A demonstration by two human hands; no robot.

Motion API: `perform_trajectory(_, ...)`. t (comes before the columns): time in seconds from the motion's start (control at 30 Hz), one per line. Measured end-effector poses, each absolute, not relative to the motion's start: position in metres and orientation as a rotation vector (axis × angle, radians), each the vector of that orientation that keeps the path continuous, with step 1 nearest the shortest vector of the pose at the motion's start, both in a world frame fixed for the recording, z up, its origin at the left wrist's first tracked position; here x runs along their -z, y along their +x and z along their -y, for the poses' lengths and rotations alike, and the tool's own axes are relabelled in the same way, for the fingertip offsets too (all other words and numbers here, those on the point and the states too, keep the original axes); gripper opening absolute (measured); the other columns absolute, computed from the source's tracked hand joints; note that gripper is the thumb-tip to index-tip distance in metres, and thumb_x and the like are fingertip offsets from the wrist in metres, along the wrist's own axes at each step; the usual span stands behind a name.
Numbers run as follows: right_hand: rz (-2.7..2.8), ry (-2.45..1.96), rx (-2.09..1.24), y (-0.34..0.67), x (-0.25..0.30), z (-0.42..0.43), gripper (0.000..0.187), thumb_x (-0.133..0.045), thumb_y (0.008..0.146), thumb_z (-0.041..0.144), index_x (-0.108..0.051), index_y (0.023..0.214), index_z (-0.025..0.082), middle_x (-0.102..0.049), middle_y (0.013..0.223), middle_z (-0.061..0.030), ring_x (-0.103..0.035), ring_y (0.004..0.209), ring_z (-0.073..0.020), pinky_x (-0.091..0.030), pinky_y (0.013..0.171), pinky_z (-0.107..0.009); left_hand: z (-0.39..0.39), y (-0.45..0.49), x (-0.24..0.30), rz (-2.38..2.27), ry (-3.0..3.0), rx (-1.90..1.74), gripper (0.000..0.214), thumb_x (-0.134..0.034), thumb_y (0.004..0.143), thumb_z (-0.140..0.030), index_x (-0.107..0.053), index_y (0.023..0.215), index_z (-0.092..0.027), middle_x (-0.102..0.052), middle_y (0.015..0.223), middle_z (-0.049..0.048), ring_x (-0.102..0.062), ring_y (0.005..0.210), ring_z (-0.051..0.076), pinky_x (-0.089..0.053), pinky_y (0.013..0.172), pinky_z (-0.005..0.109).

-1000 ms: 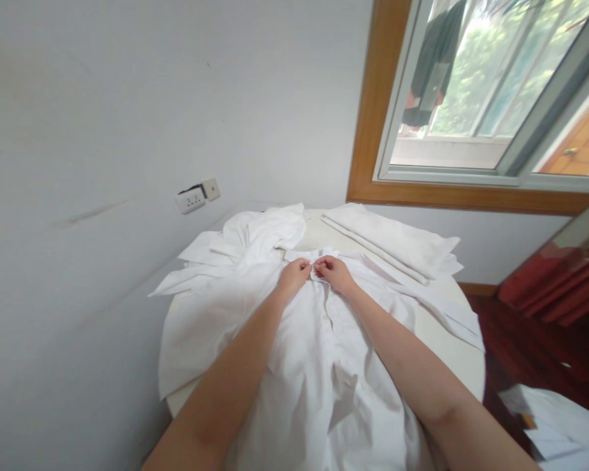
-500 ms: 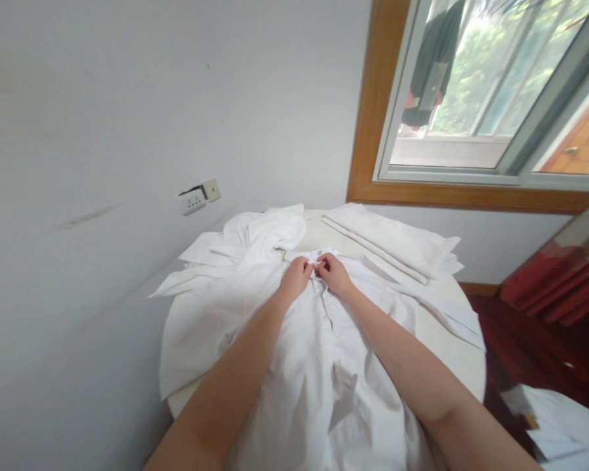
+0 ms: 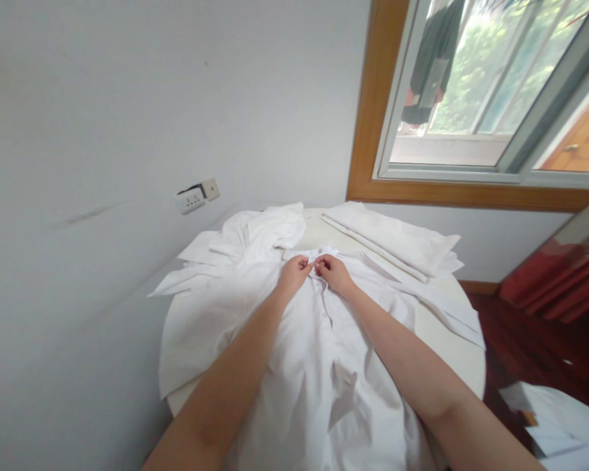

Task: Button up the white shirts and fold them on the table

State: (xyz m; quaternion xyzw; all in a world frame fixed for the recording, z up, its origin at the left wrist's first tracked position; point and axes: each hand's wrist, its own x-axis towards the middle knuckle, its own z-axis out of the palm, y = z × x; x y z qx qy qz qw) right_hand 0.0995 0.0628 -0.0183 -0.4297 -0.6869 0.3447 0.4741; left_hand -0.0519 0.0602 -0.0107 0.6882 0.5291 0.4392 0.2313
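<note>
A white shirt [image 3: 304,366] lies spread over a round table, its lower part hanging toward me over the near edge. Near its collar end, my left hand [image 3: 295,273] pinches the cloth at the front opening. Close beside it, almost touching, my right hand [image 3: 331,272] has thumb and fingers closed on the other edge of the opening. The fingertips cover whatever small part lies between them. Below the hands the opening runs down as a dark, wavy gap. One sleeve [image 3: 446,313] stretches out to the right.
Crumpled white cloth [image 3: 265,232] lies at the table's back left, a folded white garment [image 3: 392,239] at the back right. The cream table [image 3: 463,356] stands against a wall with a socket [image 3: 191,200]. White cloth or paper [image 3: 563,418] sits low at the right, near a red curtain [image 3: 559,281].
Both hands stay at the same spot on the shirt, with only slight finger movement. The left hand has turned a little and its fingers are more spread over the cloth.
</note>
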Motion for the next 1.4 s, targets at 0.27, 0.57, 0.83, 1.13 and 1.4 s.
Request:
perform_trajectory(0.27, 1.676, -1.068, -0.827, 0.099, 0.018, -0.063, 0.016, -0.051, 0.076, 0.018, -0.060, 0.089, 0.018, -0.062, 0.065, 0.0019, -0.061, 0.061, -0.0127, -0.048, 0.062, -0.025, -0.062, -0.052, 0.011, -1.459, 1.755, -1.206, 0.010, -0.056, 0.077, -0.026, -0.062, 0.080, -0.018, -0.067, 0.075, 0.0006, -0.061, 0.067, 0.013, -0.045, 0.063, 0.023)
perform_trajectory(0.57, 1.733, -1.071, -0.795, 0.099, 0.013, -0.061, 0.025, -0.054, 0.073, 0.022, -0.065, 0.095, 0.016, -0.062, 0.068, 0.0012, -0.057, 0.060, -0.0119, -0.046, 0.060, -0.023, -0.067, -0.052, 0.013, -1.570, 1.784, -1.198, 0.010, -0.055, 0.078, -0.022, -0.063, 0.082, -0.017, -0.068, 0.077, 0.0016, -0.062, 0.071, 0.014, -0.045, 0.067, 0.024)
perform_trajectory(0.83, 1.689, -1.069, -0.861, 0.099, 0.017, -0.064, 0.025, -0.051, 0.074, 0.021, -0.066, 0.094, 0.015, -0.064, 0.069, -0.0010, -0.059, 0.062, -0.0133, -0.048, 0.061, -0.025, -0.064, -0.053, 0.012, -1.617, 1.965, -1.164, 0.007, -0.054, 0.080, -0.019, -0.059, 0.084, -0.017, -0.065, 0.079, 0.0018, -0.059, 0.072, 0.014, -0.044, 0.069, 0.025)
perform_trajectory(1.13, 1.757, -1.026, -0.872, 0.100, 0.018, -0.065, 0.031, -0.051, 0.074, 0.018, -0.066, 0.101, 0.014, -0.066, 0.075, -0.0011, -0.057, 0.063, -0.0115, -0.047, 0.064, -0.024, -0.052, -0.049, 0.005, -1.712, 2.082, -1.244, 0.005, -0.054, 0.082, -0.020, -0.058, 0.086, -0.020, -0.058, 0.069, -0.0023, -0.054, 0.064, 0.013, -0.039, 0.063, 0.023)
perform_trajectory(1.4, 1.805, -1.024, -0.860, 0.103, 0.012, -0.062, 0.037, -0.051, 0.072, 0.018, -0.066, 0.105, 0.012, -0.065, 0.079, -0.0019, -0.052, 0.061, -0.0099, -0.042, 0.061, -0.022, -0.056, -0.050, 0.009, -1.676, 2.013, -1.283, 0.004, -0.054, 0.083, -0.023, -0.058, 0.084, -0.021, -0.059, 0.066, -0.0027, -0.056, 0.064, 0.013, -0.040, 0.063, 0.022)
